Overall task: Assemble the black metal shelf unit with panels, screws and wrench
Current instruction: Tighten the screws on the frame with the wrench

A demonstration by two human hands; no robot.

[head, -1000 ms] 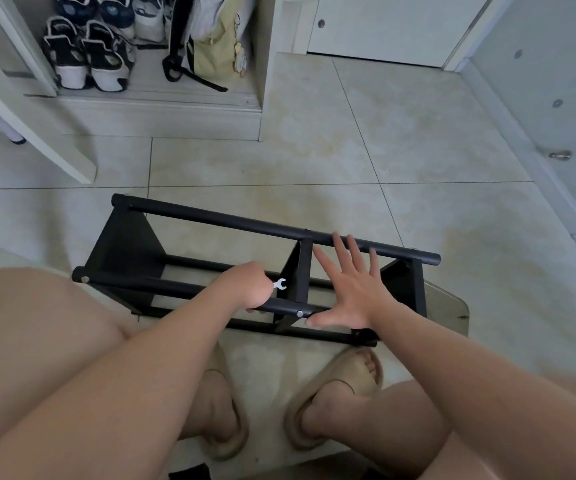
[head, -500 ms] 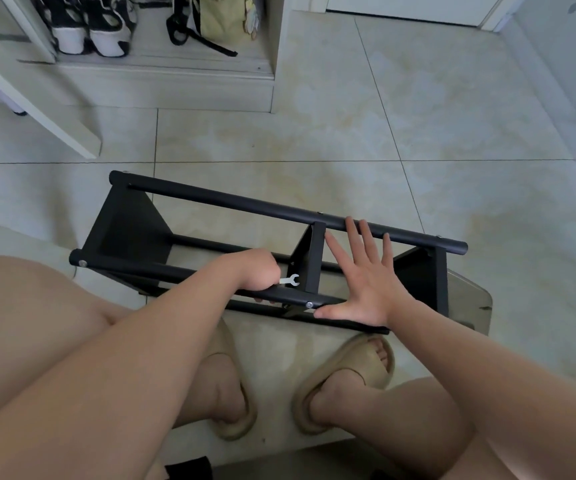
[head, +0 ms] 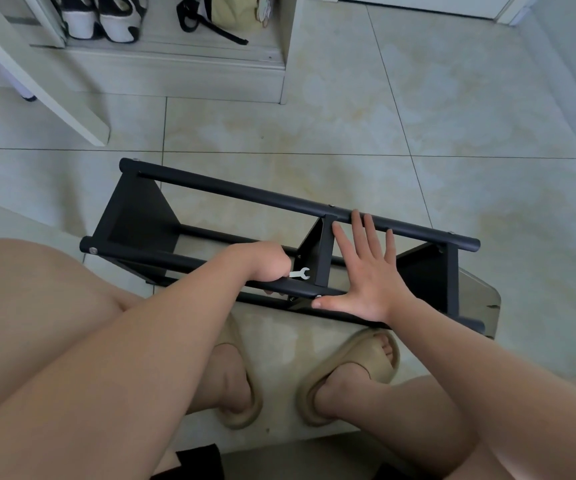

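Still gripping the wrench [head: 301,273] in the curled left hand [head: 266,263], nudging it right toward the middle panel [head: 317,251]. Keeping the right hand [head: 366,282] flat and spread, bracing the shelf [head: 245,195] lying on the floor [head: 314,133]. Probably tightening that panel's screw [head: 318,296].

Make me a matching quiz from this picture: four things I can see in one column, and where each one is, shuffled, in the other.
Things
1. small silver flat wrench
2. right hand
3. tan rubber slippers
4. black and white sneakers

Places
A. inside the open cupboard, top left
B. spread flat on the black metal shelf unit
C. on the person's feet
D. held by the left hand, beside the middle panel

Pairs: 1-D, 2-B, 3-C, 4-A
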